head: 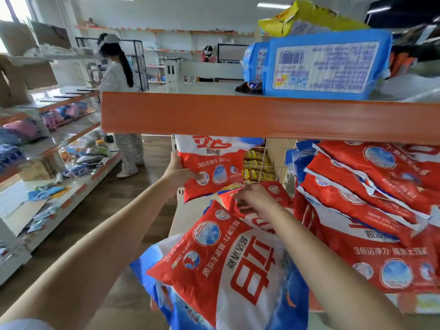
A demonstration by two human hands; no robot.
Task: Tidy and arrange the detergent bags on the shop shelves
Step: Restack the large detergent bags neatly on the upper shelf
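An upright red and white detergent bag (214, 160) stands at the left end of the middle shelf, and my left hand (179, 173) grips its left edge. Another red bag (257, 198) lies flat behind it; my right hand (256, 198) pinches its top edge with curled fingers. A large red, white and blue bag (228, 260) lies tilted at the shelf front, under my right forearm. A leaning stack of red bags (364, 203) fills the right side of the shelf.
An orange shelf edge (238, 115) crosses just above my hands; on that shelf lie blue packs (326, 67) and a yellow bag (304, 17). A person (119, 91) stands in the aisle at left beside shelves (59, 163) of mixed goods.
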